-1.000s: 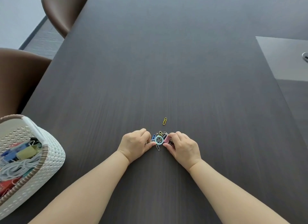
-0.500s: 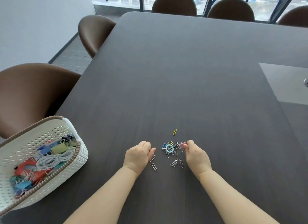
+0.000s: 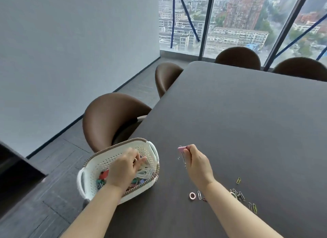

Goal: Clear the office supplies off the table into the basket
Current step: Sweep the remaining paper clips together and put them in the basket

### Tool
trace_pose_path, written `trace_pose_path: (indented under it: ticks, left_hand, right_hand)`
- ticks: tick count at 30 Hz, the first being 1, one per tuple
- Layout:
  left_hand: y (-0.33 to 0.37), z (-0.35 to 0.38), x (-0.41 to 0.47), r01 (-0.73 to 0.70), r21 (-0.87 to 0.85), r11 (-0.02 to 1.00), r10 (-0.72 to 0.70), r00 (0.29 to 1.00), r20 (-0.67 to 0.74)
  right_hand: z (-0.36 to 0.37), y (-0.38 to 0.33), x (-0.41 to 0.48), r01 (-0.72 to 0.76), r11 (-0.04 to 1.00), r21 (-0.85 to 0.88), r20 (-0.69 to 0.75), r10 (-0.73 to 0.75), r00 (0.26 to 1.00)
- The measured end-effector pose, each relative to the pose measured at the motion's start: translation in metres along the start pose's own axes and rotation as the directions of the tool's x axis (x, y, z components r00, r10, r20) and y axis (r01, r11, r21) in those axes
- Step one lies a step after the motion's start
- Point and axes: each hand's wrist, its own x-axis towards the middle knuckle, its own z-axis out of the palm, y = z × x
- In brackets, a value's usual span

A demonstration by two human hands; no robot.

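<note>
Grey city blocks fill the windows [image 3: 230,21] beyond the far edge, brown chairs [image 3: 109,117] line the dark bench [image 3: 247,122], and all the action is down by the near-left corner. White basket [image 3: 104,164] sits at the left edge, handy for either arm without a stretch. It looks to jut past that edge, though how much of its base is on the bench I can't tell. Left hand [image 3: 123,168] is over the basket, fingers slack and spread, a bit blurred. That reads like a drop, but the palm covers whatever may be falling, so no call on that. Under it are a white cord, coloured clips and something red, half hidden by the wrist. Right hand [image 3: 198,165] hangs above the bench just beside the basket, fingers [image 3: 188,149] pinching a pink clip [image 3: 181,148] with a few paper clips [image 3: 183,158] dangling below it. It's held high, I'd say, so the string swings clear on the way in. What links them is too fine to see. Left to clear are a pink ring [image 3: 192,196] with a clip or two beside it near the near edge, then a scatter of loose clips [image 3: 238,195] on the other side of the right forearm, which covers part of the heap. One yellow-green clip [image 3: 238,180] lies apart from it. A count? Too small and tangled to give.
</note>
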Motion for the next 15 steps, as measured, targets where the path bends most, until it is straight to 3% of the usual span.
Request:
trace_pose_path:
  ticks: [5, 9, 12, 15]
  left_hand:
    - [-0.055, -0.018, -0.011, 0.185, 0.026, 0.982, -0.185, 0.937, 0.297]
    - [-0.082, -0.029, -0.015, 0.169, 0.051, 0.984, -0.177, 0.945, 0.277]
    - [-0.093, -0.038, -0.020, 0.133, 0.055, 0.990, -0.142, 0.965, 0.222]
    - [-0.098, -0.043, -0.025, 0.118, 0.041, 0.992, -0.123, 0.975, 0.183]
  right_hand:
    - [0.057, -0.051, 0.019, 0.171, 0.985, -0.033, 0.144, -0.164, 0.976]
    - [0.091, -0.072, 0.030, 0.263, 0.960, -0.099, 0.236, -0.234, 0.943]
    - [0.109, -0.073, 0.036, 0.317, 0.924, -0.216, 0.394, -0.215, 0.894]
    - [0.116, -0.068, 0.037, 0.333, 0.910, -0.246, 0.440, -0.201, 0.875]
